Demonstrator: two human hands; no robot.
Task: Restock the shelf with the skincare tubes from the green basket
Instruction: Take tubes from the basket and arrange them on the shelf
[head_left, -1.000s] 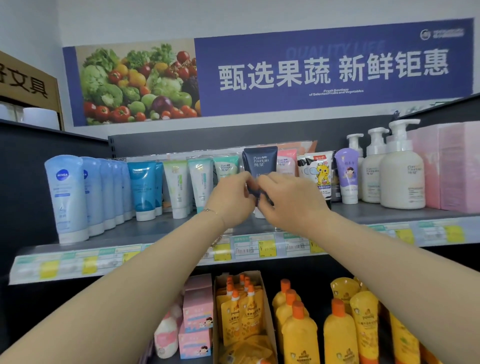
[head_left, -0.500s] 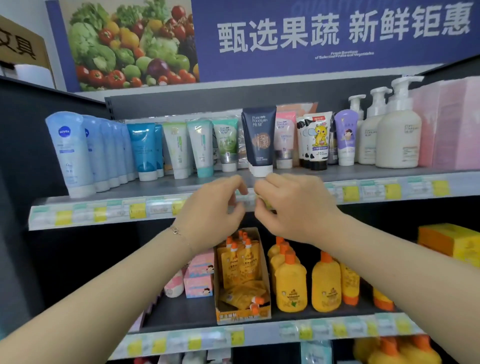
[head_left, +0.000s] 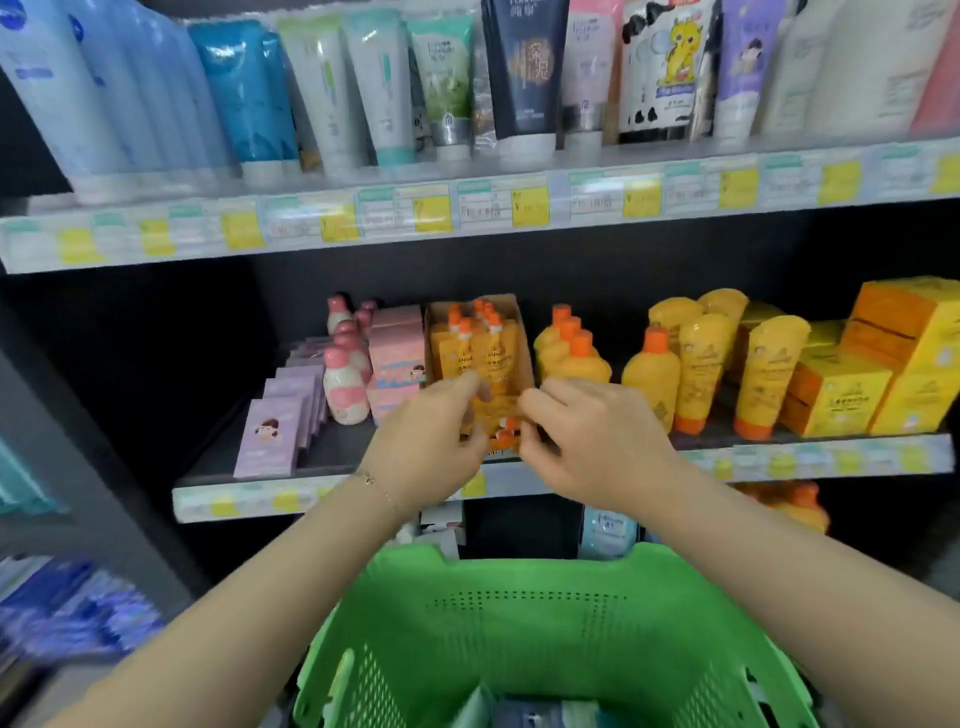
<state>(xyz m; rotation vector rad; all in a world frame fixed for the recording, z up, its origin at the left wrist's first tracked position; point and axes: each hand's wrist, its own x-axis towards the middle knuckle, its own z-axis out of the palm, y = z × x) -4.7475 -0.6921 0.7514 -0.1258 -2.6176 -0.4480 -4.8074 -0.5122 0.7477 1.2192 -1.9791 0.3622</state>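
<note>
Head view shows your left hand (head_left: 431, 431) and right hand (head_left: 592, 441) side by side, fingers curled and fingertips almost meeting; you cannot tell whether they pinch anything. They hang before the box of orange pouches (head_left: 483, 353). The skincare tubes (head_left: 530, 714) lie in the green basket (head_left: 519, 613), near and below your hands, too blurred to read their axis. Far above, the navy tube (head_left: 524, 73) stands upright on the top shelf (head_left: 467, 208), cap down.

Retail shop: dark metal shelf (head_left: 675, 150) stocked with upright plastic skincare tubes (head_left: 524, 73), edged by yellow paper price labels (head_left: 530, 208).
</note>
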